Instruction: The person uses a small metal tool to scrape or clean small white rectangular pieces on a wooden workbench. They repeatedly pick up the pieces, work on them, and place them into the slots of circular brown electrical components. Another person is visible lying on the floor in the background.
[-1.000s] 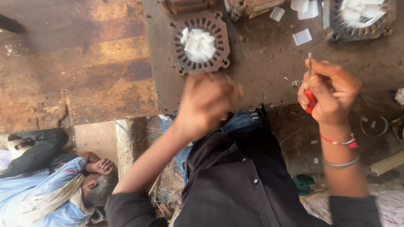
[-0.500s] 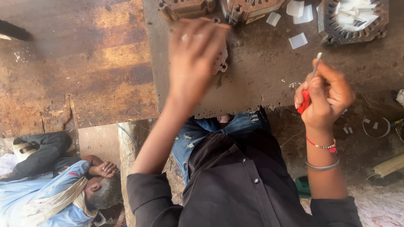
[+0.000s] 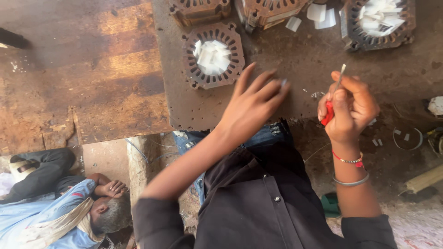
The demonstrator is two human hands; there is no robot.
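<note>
Screwdriver (image 3: 333,99) in right hand (image 3: 348,110), rusty workbench (image 3: 295,69)

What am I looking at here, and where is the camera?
There is no machine: a person works with two bare hands, and the single camera sits on their head, looking down, so you see their arms and dark shirt from above. The left hand hovers open over a dark, rusty metal work plate, holding nothing that I can make out. The right hand grips a small red-handled tool with a thin metal tip pointing up. On the plate lie round slotted metal rings, likely motor stator cores; the nearest stator core has white paper slips piled in its middle, and loose paper slips lie farther off. At lower left another person lies resting on the ground.
</note>
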